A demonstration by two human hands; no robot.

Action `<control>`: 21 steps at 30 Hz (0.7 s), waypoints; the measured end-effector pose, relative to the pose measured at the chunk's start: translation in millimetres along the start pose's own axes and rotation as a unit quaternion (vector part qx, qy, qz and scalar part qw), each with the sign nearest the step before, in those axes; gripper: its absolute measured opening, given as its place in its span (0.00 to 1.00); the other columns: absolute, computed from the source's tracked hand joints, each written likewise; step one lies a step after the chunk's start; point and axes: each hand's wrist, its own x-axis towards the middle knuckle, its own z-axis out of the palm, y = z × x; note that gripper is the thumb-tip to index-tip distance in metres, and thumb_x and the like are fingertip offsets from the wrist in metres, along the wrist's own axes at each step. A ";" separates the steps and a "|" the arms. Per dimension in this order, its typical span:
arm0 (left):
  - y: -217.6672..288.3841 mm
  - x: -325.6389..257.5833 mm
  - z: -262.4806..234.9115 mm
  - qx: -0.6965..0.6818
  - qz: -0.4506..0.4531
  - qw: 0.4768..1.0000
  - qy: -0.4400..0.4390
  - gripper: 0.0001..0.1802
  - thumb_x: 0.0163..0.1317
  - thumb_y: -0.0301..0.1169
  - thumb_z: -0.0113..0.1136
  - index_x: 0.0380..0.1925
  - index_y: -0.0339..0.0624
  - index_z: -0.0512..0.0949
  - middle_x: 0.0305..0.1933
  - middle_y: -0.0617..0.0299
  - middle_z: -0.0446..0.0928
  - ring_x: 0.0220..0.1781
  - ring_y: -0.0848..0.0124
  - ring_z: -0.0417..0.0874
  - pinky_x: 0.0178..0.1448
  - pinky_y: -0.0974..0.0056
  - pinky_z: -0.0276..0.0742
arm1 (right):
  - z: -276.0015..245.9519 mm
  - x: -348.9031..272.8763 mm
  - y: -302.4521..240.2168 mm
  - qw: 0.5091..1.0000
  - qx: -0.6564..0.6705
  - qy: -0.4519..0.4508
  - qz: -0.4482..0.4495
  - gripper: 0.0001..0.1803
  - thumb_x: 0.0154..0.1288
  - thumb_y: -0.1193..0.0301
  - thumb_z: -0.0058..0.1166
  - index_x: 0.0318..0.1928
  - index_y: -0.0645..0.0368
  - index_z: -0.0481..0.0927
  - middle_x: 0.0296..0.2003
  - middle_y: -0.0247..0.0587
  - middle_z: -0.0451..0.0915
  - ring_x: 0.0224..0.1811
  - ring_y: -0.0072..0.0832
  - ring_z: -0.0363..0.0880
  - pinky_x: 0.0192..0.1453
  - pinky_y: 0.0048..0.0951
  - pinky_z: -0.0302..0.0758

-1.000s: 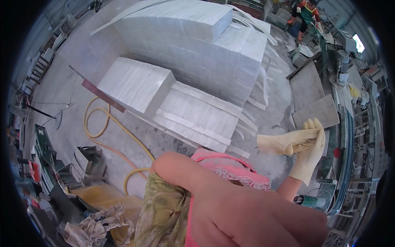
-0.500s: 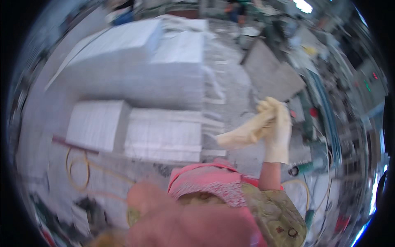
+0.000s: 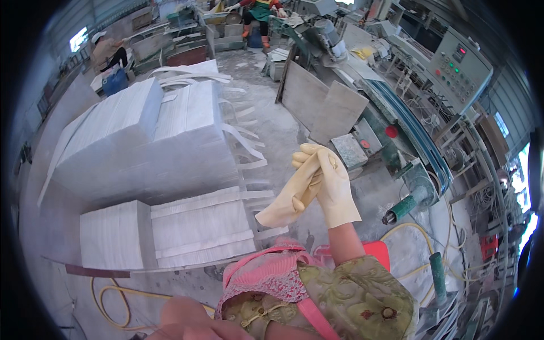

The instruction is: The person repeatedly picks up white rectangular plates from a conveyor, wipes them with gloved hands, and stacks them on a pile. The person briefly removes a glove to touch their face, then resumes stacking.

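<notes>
A worker's right hand (image 3: 335, 184), sheathed in a cream rubber glove, is closed around a matching loose glove (image 3: 288, 195) to the right of a large stack of pale slabs (image 3: 147, 164). The fingers are folded over the loose glove, whose open cuff hangs toward the stack. Bare skin of the left arm (image 3: 184, 318) shows, blurred, on the near side of the stack; how the left hand is set cannot be told.

The worker's lace-trimmed pink apron (image 3: 263, 280) and green patterned sleeve (image 3: 357, 292) lie nearer than the stack, toward its right, with a red plastic object (image 3: 378, 253) partly hidden behind the sleeve. A yellow hose (image 3: 127, 290) coils on the floor just in front of the stack. Thin pale strips (image 3: 243, 143) jut from the stack's right side.

Farther right of the stack, flat grey boards (image 3: 340, 110) lean beside a machine with blue belts (image 3: 405, 133), and a control panel (image 3: 462, 68) with lit buttons stands beyond them. Past the stack's far end, a person in a green apron (image 3: 262, 11) stands, while another in a pale cap (image 3: 106, 50) is near a blue barrel (image 3: 115, 82).
</notes>
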 end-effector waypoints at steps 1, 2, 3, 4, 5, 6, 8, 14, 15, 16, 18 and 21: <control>-5.4 2.0 2.8 -0.023 0.032 0.999 0.002 0.14 0.65 0.30 0.63 0.20 0.57 0.78 0.27 0.70 0.79 0.33 0.75 0.76 0.33 0.68 0.78 | 0.2 -0.4 -0.7 1.000 0.002 -0.003 0.000 0.20 0.82 0.64 0.46 0.57 0.71 0.77 0.50 0.55 0.84 0.52 0.41 0.85 0.60 0.40 0.81; -8.1 -0.9 -4.7 -0.043 0.065 0.997 -0.029 0.13 0.65 0.30 0.64 0.20 0.57 0.79 0.26 0.70 0.79 0.32 0.75 0.76 0.32 0.68 0.78 | 3.5 1.0 -0.7 1.000 0.009 -0.009 -0.001 0.20 0.82 0.64 0.46 0.57 0.71 0.77 0.50 0.55 0.84 0.52 0.41 0.85 0.60 0.40 0.81; -10.8 -4.4 -17.0 -0.062 0.097 0.991 -0.061 0.13 0.64 0.29 0.65 0.20 0.57 0.79 0.25 0.70 0.78 0.31 0.75 0.75 0.32 0.69 0.78 | 6.5 1.6 -1.6 1.000 0.006 -0.014 0.002 0.20 0.82 0.64 0.46 0.57 0.71 0.77 0.50 0.55 0.84 0.52 0.41 0.85 0.60 0.40 0.81; -10.3 -1.7 -18.5 -0.076 0.095 0.990 -0.074 0.13 0.64 0.29 0.65 0.20 0.57 0.79 0.24 0.70 0.77 0.30 0.75 0.75 0.32 0.69 0.78 | 6.6 1.0 -2.7 1.000 0.002 -0.013 0.005 0.20 0.82 0.64 0.45 0.58 0.71 0.77 0.50 0.55 0.84 0.52 0.41 0.85 0.60 0.40 0.81; -10.5 1.5 -19.7 -0.091 0.093 0.987 -0.090 0.13 0.64 0.29 0.65 0.20 0.57 0.79 0.23 0.71 0.76 0.29 0.74 0.74 0.31 0.69 0.78 | 7.1 0.5 -2.7 1.000 -0.001 -0.012 0.008 0.20 0.82 0.64 0.45 0.58 0.71 0.77 0.50 0.55 0.84 0.52 0.41 0.85 0.60 0.40 0.81; -8.7 3.2 -15.8 -0.097 0.062 0.990 -0.086 0.13 0.64 0.29 0.66 0.20 0.58 0.80 0.23 0.71 0.76 0.28 0.74 0.74 0.31 0.69 0.78 | 7.8 0.0 -1.3 1.000 0.002 -0.012 0.008 0.20 0.82 0.64 0.45 0.58 0.71 0.76 0.49 0.55 0.84 0.52 0.41 0.85 0.60 0.39 0.81; -8.3 5.6 0.3 -0.088 0.042 0.995 -0.013 0.13 0.64 0.30 0.66 0.20 0.57 0.80 0.22 0.71 0.75 0.27 0.74 0.73 0.31 0.69 0.78 | 5.0 2.8 0.6 1.000 0.006 -0.010 0.004 0.20 0.82 0.64 0.46 0.58 0.71 0.76 0.49 0.56 0.84 0.52 0.41 0.85 0.60 0.39 0.82; 0.9 -1.7 -6.5 -0.039 0.021 0.999 -0.015 0.09 0.63 0.31 0.68 0.23 0.54 0.82 0.25 0.68 0.76 0.26 0.74 0.73 0.30 0.68 0.79 | 2.8 4.5 1.3 0.999 0.003 -0.027 0.023 0.20 0.81 0.64 0.47 0.58 0.71 0.76 0.48 0.56 0.84 0.51 0.41 0.86 0.59 0.38 0.82; -0.3 -2.1 -5.5 -0.033 0.026 0.999 -0.011 0.09 0.64 0.31 0.67 0.24 0.53 0.82 0.26 0.67 0.77 0.26 0.74 0.73 0.30 0.68 0.79 | 4.8 4.8 0.7 1.000 0.004 -0.023 0.016 0.20 0.81 0.64 0.47 0.58 0.71 0.76 0.48 0.56 0.84 0.51 0.40 0.86 0.59 0.38 0.82; -0.8 -0.4 -6.5 -0.028 0.028 0.999 -0.022 0.08 0.64 0.32 0.67 0.24 0.53 0.83 0.27 0.67 0.77 0.26 0.73 0.73 0.30 0.67 0.79 | 7.8 4.0 -0.8 1.000 0.004 -0.019 0.009 0.20 0.81 0.64 0.47 0.58 0.71 0.76 0.48 0.56 0.84 0.51 0.40 0.86 0.59 0.38 0.82; -1.9 5.5 -11.1 -0.019 0.028 0.998 -0.057 0.07 0.64 0.32 0.67 0.26 0.53 0.83 0.28 0.67 0.77 0.26 0.73 0.73 0.30 0.67 0.79 | 8.9 4.5 0.2 1.000 0.007 -0.019 0.003 0.20 0.81 0.64 0.47 0.58 0.71 0.76 0.48 0.56 0.84 0.51 0.40 0.86 0.58 0.38 0.82; -0.5 8.8 -12.3 -0.022 0.009 0.996 -0.088 0.06 0.66 0.33 0.66 0.28 0.53 0.85 0.29 0.67 0.77 0.26 0.73 0.74 0.30 0.66 0.80 | 5.6 5.2 2.7 1.000 0.011 -0.025 0.006 0.20 0.81 0.64 0.47 0.58 0.71 0.76 0.48 0.55 0.84 0.51 0.41 0.86 0.58 0.38 0.82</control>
